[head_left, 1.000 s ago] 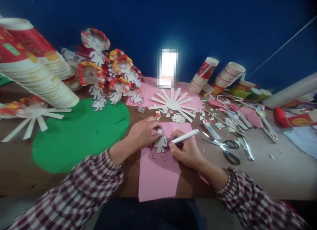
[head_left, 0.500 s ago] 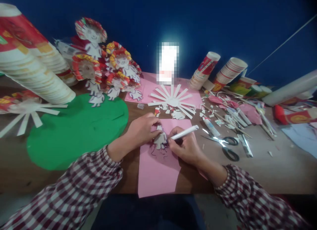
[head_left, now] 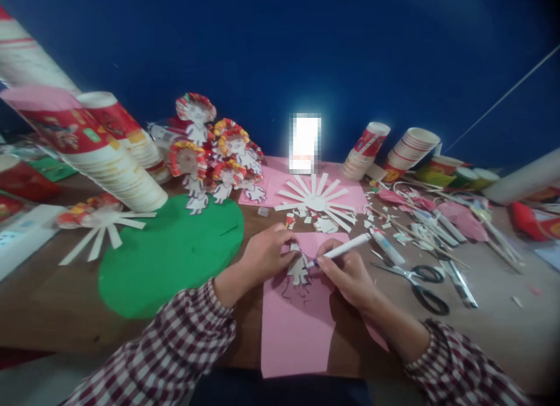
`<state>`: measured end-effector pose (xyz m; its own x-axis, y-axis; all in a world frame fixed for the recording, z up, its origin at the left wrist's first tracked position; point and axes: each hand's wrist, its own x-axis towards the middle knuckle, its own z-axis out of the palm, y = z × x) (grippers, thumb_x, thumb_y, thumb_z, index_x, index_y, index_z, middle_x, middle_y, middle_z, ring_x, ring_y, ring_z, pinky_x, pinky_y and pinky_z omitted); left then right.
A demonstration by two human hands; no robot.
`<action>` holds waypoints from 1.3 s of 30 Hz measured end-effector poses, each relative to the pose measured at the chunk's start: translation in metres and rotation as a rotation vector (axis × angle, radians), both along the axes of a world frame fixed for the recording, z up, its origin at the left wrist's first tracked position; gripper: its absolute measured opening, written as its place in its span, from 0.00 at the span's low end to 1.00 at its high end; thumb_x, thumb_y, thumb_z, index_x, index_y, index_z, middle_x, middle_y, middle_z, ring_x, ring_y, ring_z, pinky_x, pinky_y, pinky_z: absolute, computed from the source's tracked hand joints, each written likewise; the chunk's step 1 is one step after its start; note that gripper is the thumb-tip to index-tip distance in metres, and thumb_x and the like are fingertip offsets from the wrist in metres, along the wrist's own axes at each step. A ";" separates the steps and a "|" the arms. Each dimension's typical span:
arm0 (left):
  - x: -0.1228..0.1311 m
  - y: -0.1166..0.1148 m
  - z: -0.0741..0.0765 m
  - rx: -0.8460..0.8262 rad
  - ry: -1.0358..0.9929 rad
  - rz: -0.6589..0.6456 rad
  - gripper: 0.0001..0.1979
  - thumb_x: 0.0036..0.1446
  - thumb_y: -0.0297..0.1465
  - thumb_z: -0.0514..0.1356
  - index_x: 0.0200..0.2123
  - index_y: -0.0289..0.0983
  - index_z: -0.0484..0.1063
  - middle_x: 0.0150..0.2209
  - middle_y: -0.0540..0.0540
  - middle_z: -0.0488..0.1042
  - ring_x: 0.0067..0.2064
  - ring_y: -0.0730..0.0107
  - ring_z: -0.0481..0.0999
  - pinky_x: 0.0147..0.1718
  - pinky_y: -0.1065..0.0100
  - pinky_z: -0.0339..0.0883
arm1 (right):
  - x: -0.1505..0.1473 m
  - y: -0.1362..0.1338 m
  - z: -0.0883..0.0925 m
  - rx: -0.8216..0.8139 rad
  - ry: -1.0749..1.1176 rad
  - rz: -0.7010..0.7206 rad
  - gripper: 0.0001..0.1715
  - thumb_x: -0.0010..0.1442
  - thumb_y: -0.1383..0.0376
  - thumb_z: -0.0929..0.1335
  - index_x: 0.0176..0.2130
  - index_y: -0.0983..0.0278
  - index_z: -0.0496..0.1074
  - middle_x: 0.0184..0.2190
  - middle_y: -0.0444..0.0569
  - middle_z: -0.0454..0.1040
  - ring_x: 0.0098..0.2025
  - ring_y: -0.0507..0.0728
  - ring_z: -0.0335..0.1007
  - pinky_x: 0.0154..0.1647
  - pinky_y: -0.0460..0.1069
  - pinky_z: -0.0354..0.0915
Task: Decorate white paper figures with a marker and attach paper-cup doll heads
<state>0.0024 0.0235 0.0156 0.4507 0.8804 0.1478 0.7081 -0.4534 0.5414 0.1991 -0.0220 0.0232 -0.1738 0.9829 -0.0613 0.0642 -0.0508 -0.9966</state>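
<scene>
A small white paper cutout figure (head_left: 299,270) with dark edges lies on a pink sheet of paper (head_left: 293,342). My left hand (head_left: 269,251) pinches the cutout's upper left part between thumb and fingers. In my right hand (head_left: 347,275) is a white marker pen (head_left: 350,246), its tip at the cutout's right edge. Dark pen strokes mark the pink sheet just below the figure.
A round green sheet (head_left: 175,260) lies left, beside stacked paper cups (head_left: 114,161) and finished paper figures (head_left: 231,155). Behind my hands is a white paper sunburst (head_left: 315,203). Scissors (head_left: 411,273), a glue tube (head_left: 387,247) and scraps lie right.
The view has shifted left and upward, so everything sits lower and further right. The pen tip still meets the cutout's right edge, and both hands keep their holds.
</scene>
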 end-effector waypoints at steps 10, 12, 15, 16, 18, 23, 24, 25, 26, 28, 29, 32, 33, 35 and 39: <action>0.001 0.000 0.002 0.041 -0.016 -0.005 0.08 0.62 0.31 0.55 0.36 0.39 0.74 0.34 0.48 0.72 0.37 0.70 0.72 0.36 0.70 0.64 | 0.003 0.016 0.007 -0.185 0.353 -0.253 0.18 0.46 0.57 0.76 0.28 0.63 0.66 0.15 0.37 0.63 0.16 0.45 0.52 0.16 0.40 0.48; 0.001 0.000 0.001 0.044 -0.015 0.000 0.09 0.62 0.31 0.54 0.36 0.39 0.74 0.34 0.47 0.73 0.37 0.69 0.72 0.35 0.70 0.64 | 0.003 0.018 0.007 -0.195 0.358 -0.259 0.18 0.46 0.57 0.76 0.27 0.63 0.66 0.15 0.37 0.63 0.16 0.45 0.52 0.16 0.41 0.48; 0.001 0.001 -0.001 0.046 -0.010 0.008 0.10 0.63 0.32 0.53 0.36 0.40 0.74 0.35 0.47 0.73 0.37 0.69 0.72 0.35 0.69 0.64 | 0.003 0.019 0.008 -0.202 0.358 -0.250 0.19 0.45 0.57 0.76 0.27 0.63 0.66 0.15 0.37 0.64 0.16 0.45 0.51 0.16 0.41 0.46; 0.002 0.001 -0.001 0.046 -0.009 0.009 0.10 0.63 0.32 0.53 0.36 0.40 0.74 0.35 0.47 0.73 0.37 0.69 0.72 0.35 0.69 0.64 | 0.002 0.019 0.008 -0.203 0.360 -0.245 0.19 0.45 0.57 0.76 0.27 0.63 0.66 0.16 0.37 0.64 0.16 0.45 0.51 0.16 0.41 0.46; 0.002 0.002 -0.001 0.045 -0.008 0.011 0.10 0.63 0.32 0.53 0.36 0.40 0.74 0.35 0.47 0.74 0.36 0.69 0.72 0.35 0.69 0.64 | 0.002 0.019 0.008 -0.205 0.357 -0.239 0.19 0.46 0.56 0.76 0.28 0.63 0.66 0.16 0.38 0.64 0.16 0.45 0.52 0.15 0.41 0.45; 0.001 0.001 -0.001 0.035 -0.008 0.017 0.09 0.63 0.32 0.53 0.38 0.40 0.74 0.35 0.48 0.73 0.37 0.69 0.73 0.36 0.69 0.64 | 0.003 0.020 0.005 -0.208 0.333 -0.248 0.18 0.46 0.56 0.76 0.27 0.63 0.67 0.15 0.38 0.65 0.16 0.46 0.53 0.16 0.42 0.48; 0.001 0.001 -0.001 0.032 -0.010 0.018 0.10 0.64 0.32 0.53 0.38 0.40 0.74 0.35 0.48 0.73 0.37 0.69 0.73 0.36 0.69 0.64 | 0.004 0.021 0.004 -0.203 0.338 -0.251 0.18 0.46 0.57 0.76 0.27 0.63 0.67 0.15 0.38 0.65 0.16 0.46 0.53 0.16 0.42 0.49; 0.001 0.001 -0.001 0.029 -0.011 0.020 0.10 0.64 0.32 0.52 0.38 0.40 0.74 0.36 0.48 0.73 0.38 0.68 0.73 0.36 0.69 0.64 | 0.004 0.021 0.004 -0.202 0.346 -0.253 0.18 0.46 0.56 0.76 0.27 0.63 0.67 0.15 0.38 0.64 0.16 0.46 0.53 0.16 0.42 0.49; 0.001 0.001 -0.001 0.026 -0.013 0.020 0.10 0.64 0.32 0.52 0.38 0.40 0.73 0.36 0.48 0.74 0.38 0.68 0.74 0.36 0.69 0.64 | 0.004 0.021 0.003 -0.204 0.353 -0.255 0.18 0.46 0.56 0.76 0.27 0.63 0.67 0.15 0.38 0.64 0.16 0.45 0.53 0.17 0.42 0.49; 0.001 0.000 -0.001 0.021 -0.020 0.019 0.10 0.64 0.32 0.52 0.39 0.40 0.73 0.37 0.47 0.74 0.39 0.68 0.74 0.37 0.69 0.65 | 0.004 0.021 0.004 -0.224 0.360 -0.263 0.19 0.46 0.56 0.76 0.27 0.63 0.67 0.15 0.38 0.64 0.16 0.45 0.52 0.17 0.42 0.49; 0.001 0.000 -0.002 0.021 -0.025 0.019 0.10 0.64 0.32 0.52 0.39 0.40 0.73 0.37 0.47 0.74 0.39 0.68 0.74 0.37 0.69 0.65 | 0.004 0.021 0.004 -0.238 0.360 -0.265 0.19 0.45 0.57 0.76 0.27 0.63 0.67 0.16 0.38 0.64 0.16 0.45 0.53 0.16 0.42 0.48; 0.001 0.000 -0.002 0.025 -0.046 0.021 0.09 0.64 0.31 0.52 0.40 0.40 0.73 0.37 0.47 0.75 0.40 0.67 0.75 0.38 0.69 0.66 | 0.004 0.020 0.006 -0.253 0.365 -0.258 0.18 0.46 0.57 0.76 0.28 0.63 0.68 0.16 0.38 0.64 0.16 0.45 0.53 0.16 0.41 0.47; 0.001 0.000 -0.001 0.028 -0.055 0.022 0.09 0.64 0.30 0.52 0.40 0.40 0.73 0.37 0.47 0.75 0.40 0.67 0.75 0.39 0.69 0.66 | 0.004 0.020 0.006 -0.247 0.368 -0.251 0.18 0.46 0.56 0.76 0.28 0.64 0.68 0.16 0.38 0.64 0.16 0.45 0.52 0.16 0.41 0.47; 0.002 0.000 0.000 0.035 -0.074 0.023 0.09 0.63 0.29 0.52 0.40 0.39 0.72 0.37 0.46 0.75 0.40 0.66 0.75 0.40 0.68 0.66 | 0.004 0.019 0.007 -0.237 0.368 -0.239 0.19 0.47 0.56 0.76 0.28 0.64 0.68 0.15 0.38 0.63 0.16 0.44 0.51 0.16 0.40 0.47; 0.001 0.000 0.001 0.057 -0.133 0.028 0.10 0.62 0.26 0.52 0.43 0.38 0.72 0.39 0.45 0.75 0.41 0.67 0.75 0.42 0.68 0.66 | 0.005 0.018 0.009 -0.251 0.352 -0.233 0.19 0.47 0.56 0.76 0.28 0.63 0.67 0.16 0.37 0.63 0.17 0.44 0.52 0.16 0.40 0.48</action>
